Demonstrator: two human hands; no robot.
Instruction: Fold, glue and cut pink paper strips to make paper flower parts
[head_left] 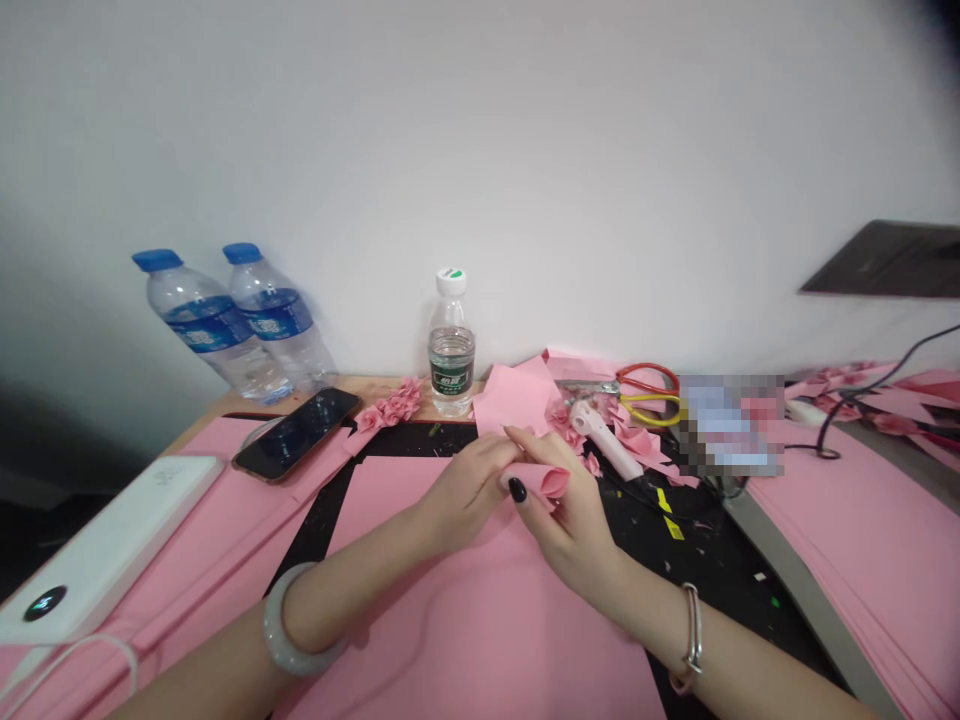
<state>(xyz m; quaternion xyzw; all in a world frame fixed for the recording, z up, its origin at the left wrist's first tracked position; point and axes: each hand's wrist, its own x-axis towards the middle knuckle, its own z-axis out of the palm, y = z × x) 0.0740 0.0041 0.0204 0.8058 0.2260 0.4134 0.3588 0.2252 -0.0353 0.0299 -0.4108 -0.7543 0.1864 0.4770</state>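
Note:
My left hand (469, 492) and my right hand (566, 525) meet above the work surface, and both hold a rolled piece of pink paper (549, 482). Its curled end sticks out past my right fingers, while the rest is hidden in my grip. A large pink paper sheet (465, 620) lies directly under my hands. A pale bangle (289, 625) circles my left wrist, and a silver bracelet (694, 630) circles my right.
A black cutting mat (660, 550) holds paper scraps, a pink-and-white glue gun (604, 435) and pink paper flowers (390, 405). Nearby are a phone (296, 432), a white power bank (112, 545), several water bottles (451, 345), stacked pink sheets (855, 530) and a black cable (862, 400).

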